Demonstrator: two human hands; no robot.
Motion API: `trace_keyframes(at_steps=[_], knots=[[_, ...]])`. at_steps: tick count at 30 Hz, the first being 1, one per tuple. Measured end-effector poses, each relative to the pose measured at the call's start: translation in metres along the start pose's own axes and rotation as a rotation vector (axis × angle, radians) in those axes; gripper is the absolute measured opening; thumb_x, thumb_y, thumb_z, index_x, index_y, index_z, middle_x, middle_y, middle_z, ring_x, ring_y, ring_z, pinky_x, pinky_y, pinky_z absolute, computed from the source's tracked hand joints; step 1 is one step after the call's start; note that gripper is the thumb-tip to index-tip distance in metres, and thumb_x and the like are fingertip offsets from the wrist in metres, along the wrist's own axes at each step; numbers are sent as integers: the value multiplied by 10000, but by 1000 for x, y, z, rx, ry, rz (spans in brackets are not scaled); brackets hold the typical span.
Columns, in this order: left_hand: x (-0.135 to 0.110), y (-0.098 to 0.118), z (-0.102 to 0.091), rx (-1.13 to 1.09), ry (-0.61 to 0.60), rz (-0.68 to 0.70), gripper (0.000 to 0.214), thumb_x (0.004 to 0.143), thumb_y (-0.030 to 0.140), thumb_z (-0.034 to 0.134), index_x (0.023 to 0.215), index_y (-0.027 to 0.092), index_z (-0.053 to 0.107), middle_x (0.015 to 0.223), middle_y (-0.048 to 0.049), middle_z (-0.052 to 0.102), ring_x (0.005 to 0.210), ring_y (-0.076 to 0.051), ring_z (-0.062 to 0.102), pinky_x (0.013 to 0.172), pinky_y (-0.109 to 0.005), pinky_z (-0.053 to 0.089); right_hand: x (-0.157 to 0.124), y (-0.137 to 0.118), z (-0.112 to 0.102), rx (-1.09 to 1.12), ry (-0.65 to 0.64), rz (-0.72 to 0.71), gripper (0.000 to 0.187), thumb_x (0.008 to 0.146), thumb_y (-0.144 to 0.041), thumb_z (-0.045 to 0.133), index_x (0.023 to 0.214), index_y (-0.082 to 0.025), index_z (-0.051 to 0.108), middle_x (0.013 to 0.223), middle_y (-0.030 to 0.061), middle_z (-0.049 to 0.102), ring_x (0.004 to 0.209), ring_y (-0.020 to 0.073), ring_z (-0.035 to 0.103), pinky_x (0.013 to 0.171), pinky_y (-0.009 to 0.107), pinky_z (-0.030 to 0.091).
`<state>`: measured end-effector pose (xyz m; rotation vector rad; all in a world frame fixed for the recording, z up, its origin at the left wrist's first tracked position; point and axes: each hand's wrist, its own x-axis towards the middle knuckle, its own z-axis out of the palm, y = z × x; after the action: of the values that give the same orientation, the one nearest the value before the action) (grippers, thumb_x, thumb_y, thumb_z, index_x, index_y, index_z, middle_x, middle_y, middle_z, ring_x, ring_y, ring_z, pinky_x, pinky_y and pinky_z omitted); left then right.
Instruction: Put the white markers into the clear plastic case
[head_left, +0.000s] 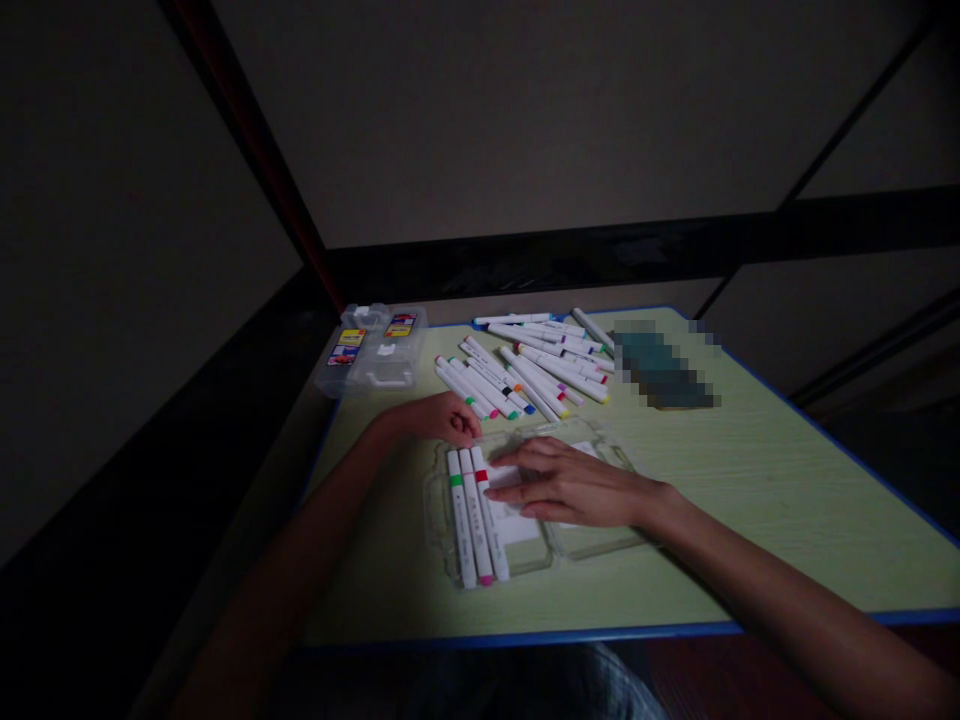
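Head view, and three markers point(472, 515) are in, lying side by side in the left half of the open clear case point(556, 545)! Plenty left to go, I'd judge: a big scatter of loose markers point(564, 376) lies beyond it on the table point(750, 500). Right hand point(562, 485) is spread over the case, fingers loose and gripping nothing, tips at the red-banded marker, touching or just above, can't tell which. Left hand point(446, 418) is curled by the markers' far ends; whether it pinches anything, I cannot tell.
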<state>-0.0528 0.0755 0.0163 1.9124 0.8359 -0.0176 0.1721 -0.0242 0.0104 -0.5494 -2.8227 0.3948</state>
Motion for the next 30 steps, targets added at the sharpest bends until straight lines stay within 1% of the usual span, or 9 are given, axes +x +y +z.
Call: trace_keyframes(at_steps=[4,9,12,14,19,24,30], knots=[[-2,3,0,-6,-5,15,262,608,244,669,825,100,639,604,12,578,568,-73,482,530,-180,341,-1,1,0,-4,-2,6,356,888,-352,400,1230,-277,463,1246,72,451,1138,189,381,935,386,324],[-4,8,4,5,1,10,385,549,255,728,881,103,603,610,34,526,595,-73,472,554,-184,358,-4,5,-3,-45,-5,32,359,889,-358,392,1225,-262,471,1219,80,467,1120,199,396,932,407,326],[-4,11,6,30,37,19,423,512,261,751,868,95,592,625,38,506,615,-74,466,568,-187,368,-5,7,-4,-65,-11,71,362,893,-360,380,1229,-257,466,1218,78,462,1112,197,397,937,407,328],[-4,11,6,42,41,31,434,497,273,760,852,94,588,636,35,506,622,-74,464,576,-188,373,-6,8,-3,-59,-11,85,361,893,-357,379,1231,-257,464,1230,75,452,1109,193,400,935,403,334],[0,5,7,77,42,49,411,487,322,762,779,104,572,602,45,486,581,-65,448,539,-183,353,-6,9,-1,-20,2,73,358,897,-326,380,1244,-269,444,1227,68,452,1118,185,395,930,391,347],[6,-2,11,115,104,64,437,420,335,786,707,112,543,587,52,464,568,-71,430,525,-195,348,-6,8,-1,-19,3,56,358,897,-310,374,1247,-281,440,1211,72,448,1106,191,393,920,403,348],[9,-3,14,108,136,45,452,394,342,790,690,112,539,602,43,468,580,-82,434,527,-205,351,-5,6,-1,-27,-17,64,357,901,-317,359,1246,-283,443,1215,80,422,1115,199,372,925,405,341]])
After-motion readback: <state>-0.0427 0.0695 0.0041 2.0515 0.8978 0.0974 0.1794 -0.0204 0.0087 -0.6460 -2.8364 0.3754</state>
